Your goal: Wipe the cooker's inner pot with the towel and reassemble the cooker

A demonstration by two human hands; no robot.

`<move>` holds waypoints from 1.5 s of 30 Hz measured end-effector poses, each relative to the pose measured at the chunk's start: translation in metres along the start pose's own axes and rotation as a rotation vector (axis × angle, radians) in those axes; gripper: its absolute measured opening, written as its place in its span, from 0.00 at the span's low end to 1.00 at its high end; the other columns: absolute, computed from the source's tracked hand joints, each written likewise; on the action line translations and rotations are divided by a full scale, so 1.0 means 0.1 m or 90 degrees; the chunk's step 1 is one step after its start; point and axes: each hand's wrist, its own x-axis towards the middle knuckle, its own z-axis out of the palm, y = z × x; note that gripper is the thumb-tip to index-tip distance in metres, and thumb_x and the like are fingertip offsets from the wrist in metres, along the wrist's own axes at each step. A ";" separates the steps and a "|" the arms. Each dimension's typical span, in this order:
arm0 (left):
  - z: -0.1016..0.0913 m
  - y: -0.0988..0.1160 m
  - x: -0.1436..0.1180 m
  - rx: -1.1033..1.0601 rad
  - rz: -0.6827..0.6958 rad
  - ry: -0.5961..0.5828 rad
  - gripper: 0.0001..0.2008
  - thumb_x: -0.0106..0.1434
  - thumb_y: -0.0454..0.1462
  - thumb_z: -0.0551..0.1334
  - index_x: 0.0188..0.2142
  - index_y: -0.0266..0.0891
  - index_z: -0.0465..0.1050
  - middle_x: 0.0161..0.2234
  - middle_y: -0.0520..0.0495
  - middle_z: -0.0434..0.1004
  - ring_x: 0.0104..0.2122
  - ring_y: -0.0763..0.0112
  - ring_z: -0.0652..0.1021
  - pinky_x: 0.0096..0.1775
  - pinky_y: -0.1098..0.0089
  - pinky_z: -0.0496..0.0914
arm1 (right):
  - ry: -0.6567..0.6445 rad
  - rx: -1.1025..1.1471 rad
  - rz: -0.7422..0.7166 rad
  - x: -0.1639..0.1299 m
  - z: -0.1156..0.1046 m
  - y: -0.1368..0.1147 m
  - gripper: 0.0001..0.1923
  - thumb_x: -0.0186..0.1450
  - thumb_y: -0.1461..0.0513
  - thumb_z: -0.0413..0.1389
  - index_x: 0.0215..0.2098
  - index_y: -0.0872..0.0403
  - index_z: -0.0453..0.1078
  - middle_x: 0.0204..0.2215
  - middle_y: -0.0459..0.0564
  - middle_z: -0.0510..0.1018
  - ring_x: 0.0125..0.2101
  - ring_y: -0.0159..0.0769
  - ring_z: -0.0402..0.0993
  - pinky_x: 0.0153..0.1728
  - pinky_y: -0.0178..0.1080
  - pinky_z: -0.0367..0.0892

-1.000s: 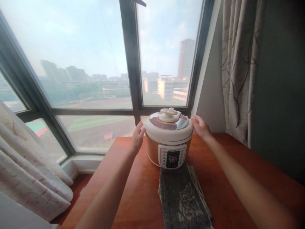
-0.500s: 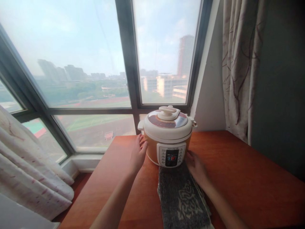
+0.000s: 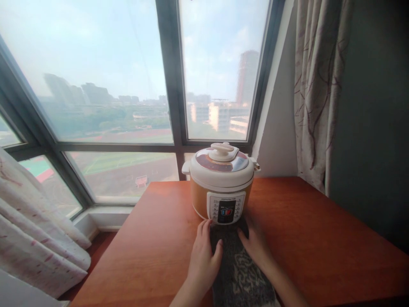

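Head view: left hand and right hand lie flat, fingers loose, on the woolly grey cloth before the rounded cooker.

Mat runs off my bottom edge — cooker panel text too small, its back hidden.

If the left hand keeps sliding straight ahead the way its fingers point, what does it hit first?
Most likely the lower front of the pressure cooker, just left of its control panel. The left hand lies on the left edge of the grey cloth, fingers pointing at the cooker's base; nothing shows in between, though depth is hard to judge.
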 end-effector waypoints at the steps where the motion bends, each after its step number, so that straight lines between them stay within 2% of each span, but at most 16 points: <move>1: 0.01 0.02 -0.04 0.008 -0.001 -0.018 0.26 0.62 0.39 0.61 0.60 0.48 0.66 0.60 0.37 0.68 0.60 0.51 0.70 0.60 0.48 0.64 | 0.000 0.005 0.000 -0.01 0.00 0.00 0.26 0.64 0.58 0.52 0.61 0.46 0.65 0.58 0.55 0.73 0.61 0.50 0.66 0.60 0.55 0.64; 4: 0.02 0.08 -0.10 0.040 0.004 -0.076 0.24 0.59 0.39 0.63 0.56 0.50 0.70 0.59 0.38 0.69 0.60 0.49 0.70 0.61 0.47 0.63 | -0.005 0.045 0.002 0.00 -0.04 -0.02 0.27 0.62 0.58 0.53 0.60 0.47 0.67 0.57 0.55 0.74 0.61 0.50 0.66 0.61 0.55 0.63; 6: 0.00 0.10 -0.06 0.055 0.002 -0.089 0.18 0.59 0.39 0.63 0.51 0.49 0.74 0.57 0.39 0.72 0.58 0.49 0.72 0.59 0.48 0.65 | -0.002 0.114 0.037 0.07 -0.11 -0.03 0.24 0.60 0.57 0.55 0.55 0.48 0.71 0.55 0.55 0.76 0.59 0.51 0.69 0.61 0.56 0.62; 9: -0.13 0.09 0.15 0.042 -0.027 -0.037 0.07 0.63 0.41 0.58 0.37 0.47 0.74 0.45 0.41 0.77 0.48 0.52 0.77 0.51 0.51 0.71 | 0.047 0.214 0.141 0.31 -0.31 -0.01 0.21 0.57 0.53 0.59 0.47 0.49 0.75 0.52 0.57 0.78 0.56 0.55 0.72 0.61 0.60 0.60; 11: -0.27 0.06 0.38 0.012 -0.061 0.025 0.09 0.65 0.44 0.56 0.32 0.45 0.71 0.39 0.42 0.77 0.42 0.54 0.78 0.48 0.52 0.72 | 0.085 0.243 0.186 0.57 -0.47 0.00 0.22 0.57 0.50 0.59 0.46 0.52 0.74 0.52 0.62 0.77 0.57 0.58 0.70 0.61 0.62 0.59; 13: -0.43 0.03 0.65 -0.025 -0.100 0.077 0.13 0.64 0.48 0.57 0.37 0.42 0.71 0.41 0.40 0.77 0.45 0.53 0.78 0.49 0.52 0.72 | 0.108 0.295 0.207 0.87 -0.63 -0.02 0.23 0.59 0.49 0.58 0.48 0.52 0.71 0.54 0.61 0.76 0.58 0.55 0.69 0.61 0.59 0.61; 14: -0.51 0.02 0.79 -0.044 -0.114 0.099 0.18 0.65 0.50 0.57 0.44 0.40 0.71 0.47 0.37 0.76 0.50 0.52 0.76 0.52 0.51 0.70 | 0.114 0.331 0.216 1.01 -0.70 -0.05 0.23 0.59 0.49 0.57 0.48 0.51 0.70 0.54 0.60 0.76 0.58 0.52 0.70 0.59 0.56 0.64; 16: -0.64 0.03 1.07 -0.088 -0.125 0.127 0.26 0.67 0.52 0.55 0.56 0.38 0.66 0.59 0.33 0.68 0.62 0.51 0.67 0.61 0.50 0.61 | 0.112 0.412 0.225 1.28 -0.82 -0.15 0.21 0.61 0.48 0.55 0.48 0.50 0.69 0.51 0.57 0.78 0.54 0.47 0.75 0.54 0.51 0.71; 17: -0.69 0.04 1.19 -0.119 -0.132 0.123 0.28 0.67 0.53 0.55 0.59 0.39 0.63 0.64 0.34 0.63 0.65 0.51 0.63 0.63 0.50 0.57 | 0.107 0.454 0.222 1.39 -0.87 -0.21 0.20 0.62 0.48 0.54 0.46 0.50 0.69 0.49 0.56 0.79 0.51 0.45 0.76 0.52 0.48 0.73; 19: -0.77 0.07 1.41 -0.149 -0.135 0.103 0.29 0.68 0.55 0.52 0.62 0.43 0.61 0.68 0.37 0.58 0.67 0.51 0.59 0.64 0.50 0.57 | 0.092 0.533 0.211 1.55 -0.95 -0.34 0.17 0.63 0.49 0.54 0.43 0.50 0.69 0.45 0.54 0.81 0.46 0.42 0.79 0.47 0.44 0.76; 21: -0.81 0.10 1.57 -0.170 -0.130 0.080 0.29 0.69 0.57 0.50 0.62 0.47 0.63 0.67 0.41 0.60 0.67 0.51 0.60 0.63 0.51 0.59 | 0.077 0.600 0.202 1.65 -0.99 -0.44 0.15 0.62 0.50 0.54 0.40 0.51 0.69 0.39 0.54 0.81 0.41 0.41 0.80 0.41 0.42 0.78; 24: -0.82 0.11 1.70 -0.234 -0.100 0.022 0.28 0.68 0.57 0.51 0.62 0.50 0.64 0.66 0.45 0.63 0.67 0.52 0.61 0.63 0.52 0.59 | 0.074 0.682 0.202 1.71 -1.01 -0.51 0.12 0.61 0.52 0.56 0.37 0.51 0.69 0.33 0.52 0.81 0.33 0.40 0.80 0.33 0.40 0.80; 29: -0.78 0.12 1.77 -0.364 -0.106 -0.060 0.30 0.67 0.58 0.53 0.64 0.52 0.60 0.65 0.46 0.65 0.66 0.53 0.62 0.63 0.48 0.56 | 0.105 0.785 0.213 1.71 -0.99 -0.49 0.09 0.57 0.60 0.62 0.35 0.51 0.67 0.28 0.47 0.79 0.26 0.34 0.77 0.27 0.36 0.78; 35: -0.66 0.21 1.82 -0.398 -0.092 -0.057 0.30 0.67 0.57 0.55 0.64 0.51 0.61 0.63 0.45 0.69 0.64 0.53 0.65 0.63 0.48 0.56 | 0.150 0.832 0.247 1.76 -1.04 -0.44 0.11 0.56 0.67 0.62 0.34 0.51 0.66 0.24 0.42 0.77 0.21 0.30 0.74 0.25 0.33 0.76; 40: -0.33 0.31 1.89 -0.422 -0.090 -0.052 0.30 0.67 0.55 0.56 0.65 0.52 0.59 0.66 0.47 0.65 0.67 0.54 0.61 0.64 0.49 0.55 | 0.208 0.807 0.299 1.89 -1.22 -0.29 0.10 0.56 0.69 0.60 0.33 0.52 0.66 0.22 0.42 0.76 0.19 0.29 0.72 0.23 0.31 0.75; 45: 0.12 0.49 1.90 -0.441 -0.066 -0.081 0.32 0.68 0.53 0.57 0.67 0.47 0.57 0.69 0.45 0.58 0.69 0.57 0.55 0.67 0.55 0.49 | 0.283 0.739 0.355 1.92 -1.59 -0.02 0.09 0.56 0.72 0.54 0.32 0.55 0.68 0.20 0.44 0.76 0.17 0.29 0.72 0.20 0.29 0.72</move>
